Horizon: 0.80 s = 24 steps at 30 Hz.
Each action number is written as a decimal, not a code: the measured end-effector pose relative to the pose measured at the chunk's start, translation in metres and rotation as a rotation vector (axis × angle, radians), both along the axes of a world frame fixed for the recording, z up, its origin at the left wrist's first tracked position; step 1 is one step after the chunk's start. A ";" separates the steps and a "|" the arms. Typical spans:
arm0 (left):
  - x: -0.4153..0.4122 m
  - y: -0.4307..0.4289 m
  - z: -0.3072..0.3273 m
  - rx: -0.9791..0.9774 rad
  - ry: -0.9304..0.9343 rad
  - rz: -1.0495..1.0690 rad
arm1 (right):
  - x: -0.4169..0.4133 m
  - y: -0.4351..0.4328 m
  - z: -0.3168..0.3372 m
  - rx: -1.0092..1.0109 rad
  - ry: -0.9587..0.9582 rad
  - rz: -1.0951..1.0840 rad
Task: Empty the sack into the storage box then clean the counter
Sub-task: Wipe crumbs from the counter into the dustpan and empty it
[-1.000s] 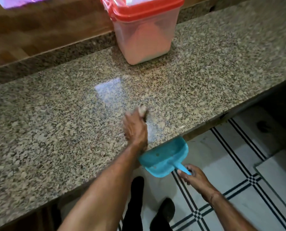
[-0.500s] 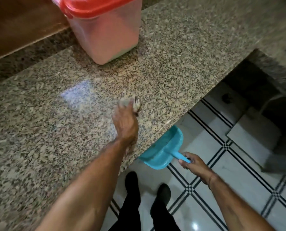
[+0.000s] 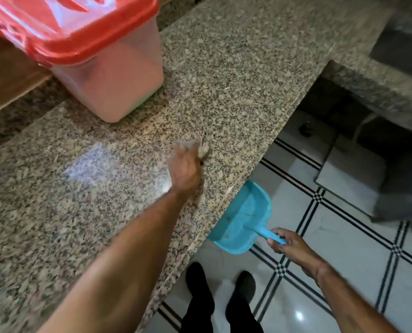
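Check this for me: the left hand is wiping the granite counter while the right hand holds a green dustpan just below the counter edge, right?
Nearly. The head view shows the dustpan is blue, not green. The rest holds: the left hand wipes the granite counter, and the right hand holds the pan by its handle just below the counter edge.

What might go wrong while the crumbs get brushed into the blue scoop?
The left hand sweeps with a small brush on the counter, set back from its edge. The dustpan, held by the right hand, sits below that edge and off to the side, so crumbs may miss it and land on the floor. A wide stroke might also nudge the storage box.
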<state>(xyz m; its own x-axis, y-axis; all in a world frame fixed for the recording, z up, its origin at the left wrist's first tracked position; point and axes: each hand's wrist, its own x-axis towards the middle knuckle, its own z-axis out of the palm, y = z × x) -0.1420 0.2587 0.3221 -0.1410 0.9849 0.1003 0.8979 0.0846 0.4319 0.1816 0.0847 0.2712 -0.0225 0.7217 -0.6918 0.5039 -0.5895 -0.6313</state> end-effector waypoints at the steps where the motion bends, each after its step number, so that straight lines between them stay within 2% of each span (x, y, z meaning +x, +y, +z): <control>1: 0.005 0.002 0.007 0.003 0.000 -0.021 | 0.002 0.001 0.003 -0.003 -0.002 -0.008; 3: -0.010 0.014 0.010 0.072 -0.018 0.129 | 0.006 0.002 0.009 -0.008 -0.004 -0.022; 5: -0.064 0.049 -0.032 0.043 0.179 0.375 | 0.015 0.003 0.012 -0.014 -0.008 -0.058; 6: -0.094 0.062 -0.052 0.032 0.206 0.497 | 0.018 0.004 0.013 -0.018 -0.011 -0.075; 7: -0.114 0.071 -0.068 0.057 0.128 0.531 | 0.020 0.004 0.015 -0.021 -0.013 -0.089; 9: -0.107 0.084 -0.080 0.060 0.086 0.421 | 0.021 0.007 0.016 -0.027 -0.015 -0.111; 11: -0.045 0.070 -0.049 0.070 0.062 0.210 | 0.021 0.011 0.016 -0.033 -0.013 -0.129; 13: 0.017 0.043 -0.005 0.172 -0.043 0.027 | 0.020 0.015 0.018 -0.028 -0.015 -0.128; 14: 0.034 0.037 -0.013 0.169 -0.072 -0.081 | 0.021 0.017 0.019 -0.024 -0.018 -0.124; 17: 0.046 0.029 -0.018 0.113 -0.100 -0.168 | 0.027 0.024 0.026 -0.005 -0.026 -0.107; 19: 0.029 0.045 -0.009 0.164 -0.087 -0.024 | 0.036 0.027 0.029 0.006 -0.025 -0.102; 22: -0.012 0.077 -0.002 0.132 -0.073 0.439 | 0.052 0.034 0.026 0.022 -0.023 -0.090; 24: -0.023 0.091 -0.002 0.046 -0.079 0.474 | 0.061 0.045 0.021 0.024 -0.025 -0.075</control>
